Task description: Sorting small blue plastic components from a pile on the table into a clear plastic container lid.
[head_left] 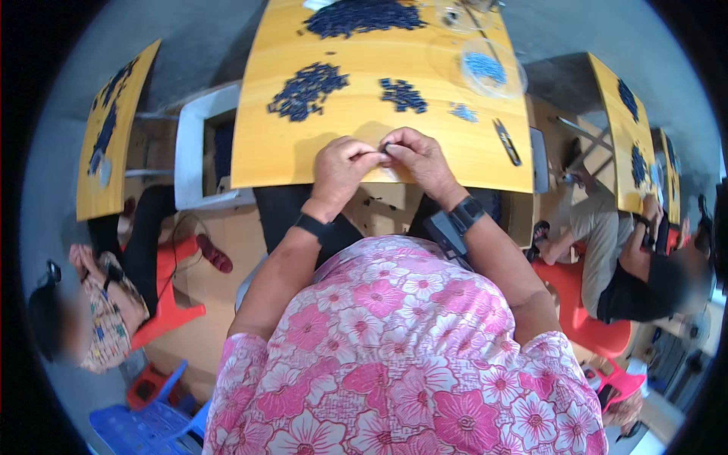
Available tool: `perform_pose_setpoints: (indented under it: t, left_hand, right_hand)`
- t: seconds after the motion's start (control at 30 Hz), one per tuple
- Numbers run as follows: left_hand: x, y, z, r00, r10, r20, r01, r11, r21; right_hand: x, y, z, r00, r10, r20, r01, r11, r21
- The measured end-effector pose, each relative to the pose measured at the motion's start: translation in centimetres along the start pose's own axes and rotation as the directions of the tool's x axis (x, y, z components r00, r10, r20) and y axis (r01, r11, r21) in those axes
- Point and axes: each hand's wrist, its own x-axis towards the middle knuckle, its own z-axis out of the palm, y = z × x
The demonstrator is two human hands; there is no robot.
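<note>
Both my hands meet over the near edge of the yellow table. My right hand pinches a small dark piece between thumb and fingers. Against it are the fingertips of my left hand, pressed together; what they hold, if anything, is too small to make out. Beyond my hands lie two loose piles of small dark pieces, a larger pile on the left and a smaller pile in the middle. Several small light-blue pieces are scattered to the right of these.
A clear round tray with light-blue pieces stands at the right. Near the right edge lie black-handled snips. A big dark heap covers the far end. A white box stands left of the table. People sit at tables on both sides.
</note>
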Motion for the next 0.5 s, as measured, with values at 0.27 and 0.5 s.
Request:
perform_pose_setpoints:
  t: [0.27, 0.5]
  left_hand:
    - [-0.4, -0.1, -0.5, 0.999, -0.045, 0.030, 0.045, 0.999, -0.015]
    - [-0.5, 0.1, -0.4, 0.999, -0.038, 0.003, 0.038, 0.999, 0.013]
  right_hand:
    - [-5.1, -5.5, -4.4, 0.890, -0.237, -0.390, 0.213, 0.971, -0.104]
    - [-11.6, -7.5, -12.7, 0.432, -0.467, -0.772, 0.328, 0.878, -0.348]
